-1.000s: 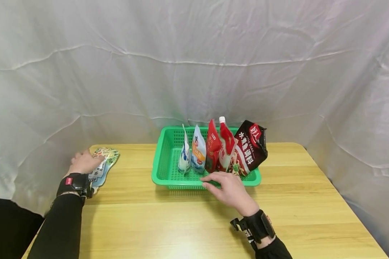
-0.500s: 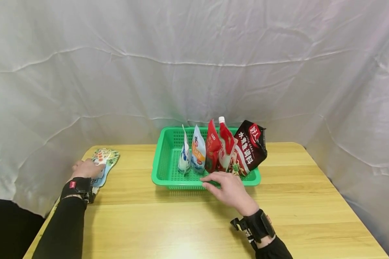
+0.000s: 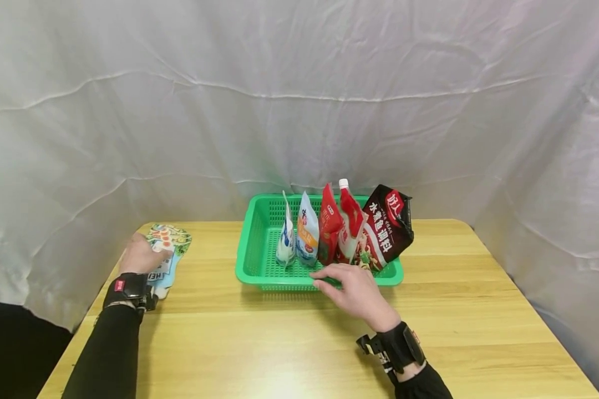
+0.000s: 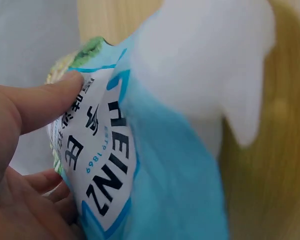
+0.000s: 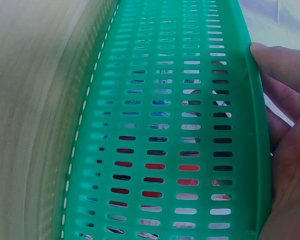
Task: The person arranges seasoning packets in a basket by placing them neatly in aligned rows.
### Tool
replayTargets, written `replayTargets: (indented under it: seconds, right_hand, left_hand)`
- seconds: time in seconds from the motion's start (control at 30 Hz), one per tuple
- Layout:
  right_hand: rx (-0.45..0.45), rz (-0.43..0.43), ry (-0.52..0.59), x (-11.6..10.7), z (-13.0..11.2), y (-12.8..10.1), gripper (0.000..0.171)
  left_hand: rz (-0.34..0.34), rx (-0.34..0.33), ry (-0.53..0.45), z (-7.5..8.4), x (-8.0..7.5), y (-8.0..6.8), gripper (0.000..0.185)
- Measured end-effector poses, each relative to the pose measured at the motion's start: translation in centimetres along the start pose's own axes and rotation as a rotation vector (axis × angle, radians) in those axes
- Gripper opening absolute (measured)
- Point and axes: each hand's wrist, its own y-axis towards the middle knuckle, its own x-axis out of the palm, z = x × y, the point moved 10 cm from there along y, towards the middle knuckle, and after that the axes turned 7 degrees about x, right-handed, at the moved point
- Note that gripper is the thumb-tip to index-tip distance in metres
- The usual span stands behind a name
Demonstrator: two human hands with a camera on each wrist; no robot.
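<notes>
At the table's left side, my left hand (image 3: 140, 255) holds a light-blue Heinz salad dressing pouch (image 3: 179, 241). In the left wrist view the thumb lies across the pouch's printed front (image 4: 97, 150), and the other fingers are curled behind it. The pouch's white spout end is blurred. My right hand (image 3: 356, 296) grips the near rim of a green plastic basket (image 3: 247, 255), thumb and fingers on either side of it. Inside the basket stand a white-blue pouch (image 3: 285, 244), a blue-orange pouch (image 3: 307, 233), a red pouch (image 3: 329, 224), a white-capped red pouch (image 3: 350, 219) and a tilted black seasoning packet (image 3: 389, 227).
The basket stands near the back of a wooden table (image 3: 279, 349). Grey-white cloth (image 3: 299, 111) hangs behind the table and along both sides. The left part of the basket floor shows beside the white-blue pouch.
My left hand has shifted slightly right and now holds the Heinz pouch, which has also moved a little right. The right hand and basket have stayed practically in place.
</notes>
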Motion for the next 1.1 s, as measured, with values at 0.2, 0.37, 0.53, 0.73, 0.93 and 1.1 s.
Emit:
replayTargets:
  seconds: [0.2, 0.37, 0.53, 0.73, 0.93, 1.1]
  right_hand:
    - [0.005, -0.009, 0.002, 0.0, 0.1, 0.1, 0.018]
    - [0.006, -0.005, -0.004, 0.0, 0.1, 0.0, 0.018]
    - [0.012, -0.003, -0.008, 0.0, 0.1, 0.0, 0.019]
    - [0.013, -0.006, -0.001, 0.0, 0.2, 0.1, 0.019]
    - [0.007, -0.006, 0.004, 0.0, 0.1, 0.1, 0.019]
    - [0.011, -0.002, -0.003, 0.0, 0.1, 0.1, 0.020]
  left_hand:
    - [-0.015, 0.042, -0.097, 1.9, 0.2, -0.4, 0.087]
    - [0.051, 0.064, -0.171, 4.3, -0.6, -1.2, 0.084]
    - [0.111, 0.066, -0.293, 6.7, -1.1, -2.3, 0.083]
    - [0.175, 0.064, -0.392, 9.1, -1.5, -3.6, 0.082]
    - [0.232, 0.078, -0.470, 11.1, -2.0, -5.1, 0.078]
    - [0.249, 0.080, -0.523, 13.0, -2.3, -6.5, 0.077]
